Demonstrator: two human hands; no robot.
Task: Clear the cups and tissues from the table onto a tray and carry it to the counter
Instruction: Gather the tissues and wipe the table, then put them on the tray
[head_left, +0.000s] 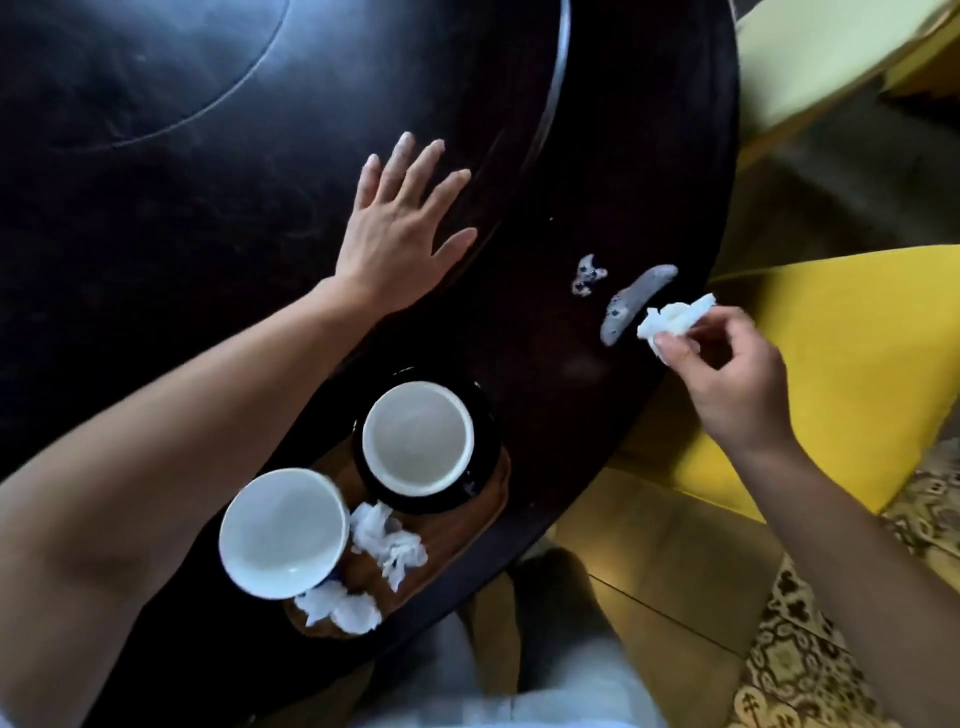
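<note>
A brown wooden tray (483, 512) lies on the dark round table (208, 234) near its front edge. On the tray a white cup (418, 436) stands on a black saucer (485, 415), and a second white cup (283, 532) stands to its left. Crumpled white tissues (387, 543) and another clump of tissues (340, 608) lie on the tray beside the cups. My right hand (727, 374) pinches a crumpled tissue (672, 319) above the table's right edge. My left hand (400, 223) rests flat on the table with spread fingers, beyond the tray.
Two wet grey smears (631, 301) mark the table just left of the held tissue. A yellow chair seat (841, 374) stands close to the table's right edge, and another pale yellow chair (810, 62) is at the upper right. Patterned floor tiles (810, 649) show at the lower right.
</note>
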